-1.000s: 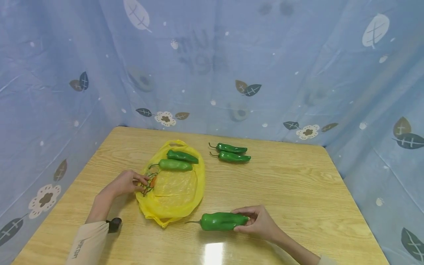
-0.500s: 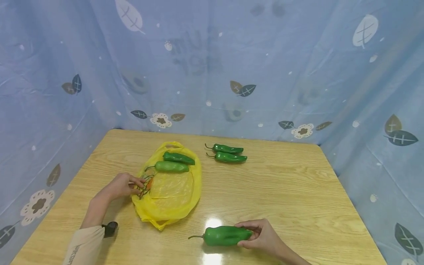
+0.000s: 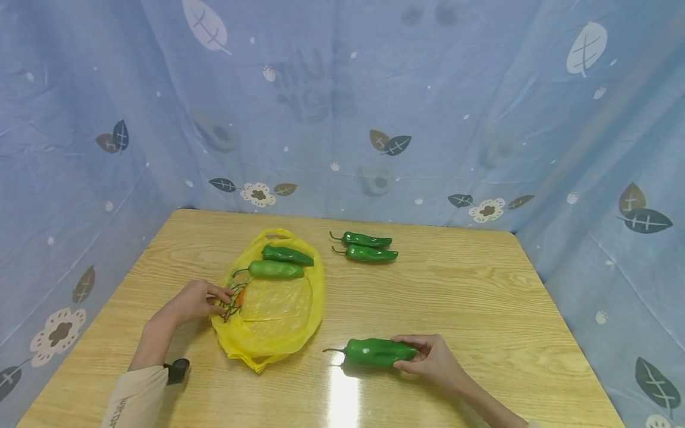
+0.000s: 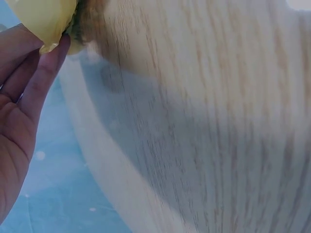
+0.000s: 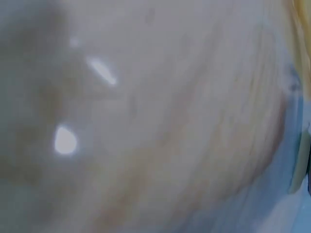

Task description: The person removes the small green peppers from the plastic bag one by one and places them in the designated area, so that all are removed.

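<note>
A yellow plastic bag lies spread open on the wooden table at left. My left hand pinches its left rim, beside a patch of dark green and orange marks. In the left wrist view, yellow plastic hangs over the fingers of that hand. Two peppers are in the bag's far part: a dark green pepper and a lighter green pepper. My right hand holds a large green pepper by its tip, right of the bag, its stem pointing left. The right wrist view is blurred and shows no hand.
Two more dark green peppers, a farther one and a nearer one, lie side by side behind, right of the bag. The wooden table ends at a blue patterned curtain at the back and sides.
My right hand, holding the large pepper, moved toward the near edge, then back up and to the right. The left hand stays at the bag's rim. The head view shifted slightly.
</note>
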